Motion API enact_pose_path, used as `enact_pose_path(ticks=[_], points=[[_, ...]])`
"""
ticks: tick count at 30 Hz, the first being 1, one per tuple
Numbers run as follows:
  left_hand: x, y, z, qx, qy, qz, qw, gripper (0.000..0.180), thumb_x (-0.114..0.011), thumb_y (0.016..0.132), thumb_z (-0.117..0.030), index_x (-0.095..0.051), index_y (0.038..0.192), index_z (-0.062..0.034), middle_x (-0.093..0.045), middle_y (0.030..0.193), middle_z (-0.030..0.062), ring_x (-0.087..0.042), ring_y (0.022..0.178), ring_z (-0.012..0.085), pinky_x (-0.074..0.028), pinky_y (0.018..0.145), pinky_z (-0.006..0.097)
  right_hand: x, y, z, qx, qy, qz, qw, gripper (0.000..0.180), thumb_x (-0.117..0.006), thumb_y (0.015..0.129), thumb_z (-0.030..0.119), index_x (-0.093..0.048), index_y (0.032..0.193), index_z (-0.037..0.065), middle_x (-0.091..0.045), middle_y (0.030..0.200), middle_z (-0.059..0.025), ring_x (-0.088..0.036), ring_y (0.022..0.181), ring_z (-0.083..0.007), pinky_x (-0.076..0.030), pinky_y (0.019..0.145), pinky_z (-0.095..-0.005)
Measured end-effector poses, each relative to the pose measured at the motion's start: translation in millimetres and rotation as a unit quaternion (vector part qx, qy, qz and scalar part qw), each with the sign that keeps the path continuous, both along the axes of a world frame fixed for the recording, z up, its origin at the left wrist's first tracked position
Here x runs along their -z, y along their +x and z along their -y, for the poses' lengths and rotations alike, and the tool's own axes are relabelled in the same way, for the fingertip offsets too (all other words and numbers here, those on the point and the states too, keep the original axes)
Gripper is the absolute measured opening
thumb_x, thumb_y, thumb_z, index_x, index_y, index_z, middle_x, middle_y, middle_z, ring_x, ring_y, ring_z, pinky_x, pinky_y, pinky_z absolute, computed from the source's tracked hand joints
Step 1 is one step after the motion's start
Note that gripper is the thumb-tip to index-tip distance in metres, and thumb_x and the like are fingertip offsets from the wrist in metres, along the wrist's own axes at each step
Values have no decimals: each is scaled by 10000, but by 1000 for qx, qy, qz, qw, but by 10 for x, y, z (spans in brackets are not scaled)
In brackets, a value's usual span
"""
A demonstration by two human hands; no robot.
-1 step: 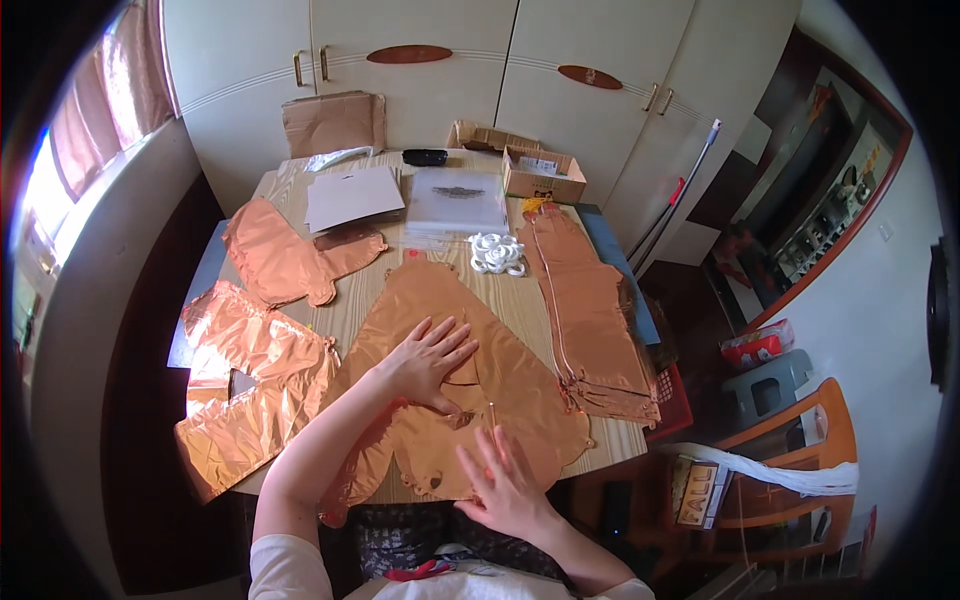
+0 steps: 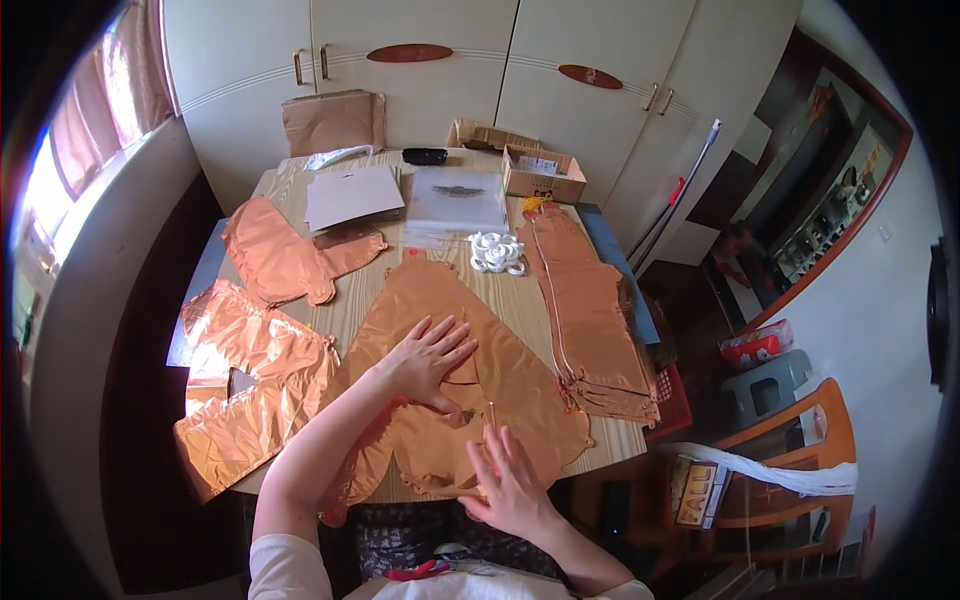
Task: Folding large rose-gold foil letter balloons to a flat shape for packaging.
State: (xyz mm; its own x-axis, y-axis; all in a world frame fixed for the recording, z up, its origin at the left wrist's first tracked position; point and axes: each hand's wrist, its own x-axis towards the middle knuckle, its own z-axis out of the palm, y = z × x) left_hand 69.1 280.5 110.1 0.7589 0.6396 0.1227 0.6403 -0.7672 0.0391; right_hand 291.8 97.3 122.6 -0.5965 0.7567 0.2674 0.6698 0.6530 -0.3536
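A large flat rose-gold foil balloon, shaped like a letter A, lies spread on the wooden table in front of me. Fingers spread, my left hand rests flat on its middle, beside the slit there. My right hand is at its lower edge, fingers stretched apart over the foil and the thumb by the edge. Just left of that thumb the foil edge is rumpled and folded over. Nothing is visibly gripped in either hand.
More rose-gold foil balloons lie left and far left, with a stack on the right. Behind are white rings, grey-white sheets, a clear plastic packet, a black item and a cardboard box.
My right hand has shifted slightly, its fingers a little closer together. The lower foil edge beside its thumb has folded up. My left hand has stayed put.
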Motion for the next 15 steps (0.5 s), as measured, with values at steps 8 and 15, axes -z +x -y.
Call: enact_pose_path(ticks=[8, 15], points=[[17, 0, -14, 0, -11, 5, 1000, 1212, -623, 601, -828, -300, 1508, -92, -299, 1548, 185, -232, 1447, 380, -164, 1168, 557, 193, 20, 18, 39, -18, -57, 997, 846, -692, 794, 215, -255, 1462, -63, -280, 1461, -365, -372, 1332, -489, -358, 1092, -505], [55, -4, -26, -2, -11, 11, 1000, 1177, -656, 613, -770, -297, 1511, -99, -304, 1547, 185, -233, 1446, 385, -169, 1166, 562, 288, -30, -8, 59, 53, 14, 997, 534, -544, 876, 149, -471, 1374, -26, -457, 1439, -213, -439, 1349, -329, -328, 1121, -457]])
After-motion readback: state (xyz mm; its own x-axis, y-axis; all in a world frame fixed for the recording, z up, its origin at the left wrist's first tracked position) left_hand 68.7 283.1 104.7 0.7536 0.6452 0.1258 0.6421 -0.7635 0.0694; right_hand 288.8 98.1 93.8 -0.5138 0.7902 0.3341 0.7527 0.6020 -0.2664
